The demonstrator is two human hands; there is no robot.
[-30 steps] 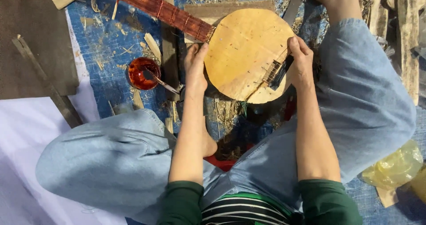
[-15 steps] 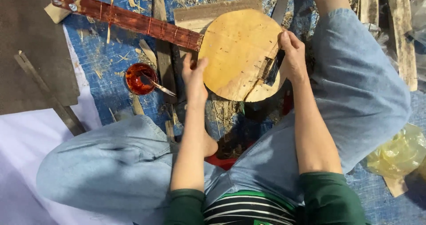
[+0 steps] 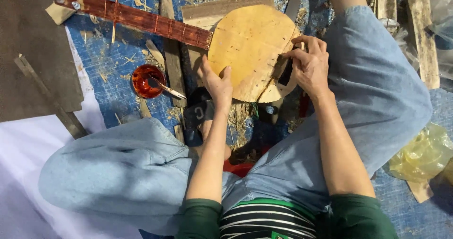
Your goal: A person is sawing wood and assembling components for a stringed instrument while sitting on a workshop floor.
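One round wooden instrument body (image 3: 250,45) lies between my two hands. My left hand (image 3: 216,82) presses flat, fingers apart, on its near edge. My right hand (image 3: 309,64) pinches one dark tool (image 3: 285,73) at its right edge.

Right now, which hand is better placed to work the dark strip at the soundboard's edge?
Right hand: its fingers already pinch the dark strip at the soundboard edge. Left hand lies flat on the opposite rim, steadying it.
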